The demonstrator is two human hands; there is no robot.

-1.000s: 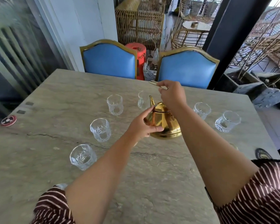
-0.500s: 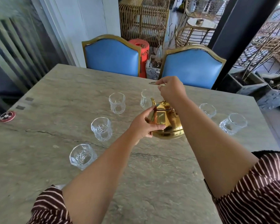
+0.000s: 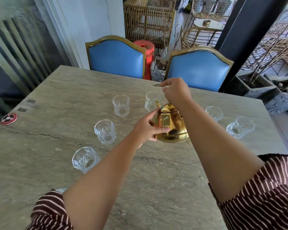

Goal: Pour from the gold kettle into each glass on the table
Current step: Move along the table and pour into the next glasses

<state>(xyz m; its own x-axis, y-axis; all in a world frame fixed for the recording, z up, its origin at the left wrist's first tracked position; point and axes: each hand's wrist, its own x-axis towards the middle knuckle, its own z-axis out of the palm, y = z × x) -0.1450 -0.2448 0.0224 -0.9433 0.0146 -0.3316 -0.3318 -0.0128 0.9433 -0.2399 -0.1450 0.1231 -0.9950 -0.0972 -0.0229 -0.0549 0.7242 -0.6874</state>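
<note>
Head view, forward-down over table [image 3: 40,163], close

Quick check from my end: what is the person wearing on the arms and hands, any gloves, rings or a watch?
Both arms wear short sleeves of dark maroon cloth with thin white stripes: the left sleeve and the right sleeve. The forearms are bare below them. The left hand and right hand have no gloves, and no rings, watch or bracelet show.

The gold kettle [image 3: 171,125] stands mid-bench with 6 glasses ringing it: 3 to its left [image 3: 104,131], 1 just behind the spout [image 3: 150,103], 2 to its right [image 3: 240,127]. The near bench [image 3: 156,188] lies open.
</note>
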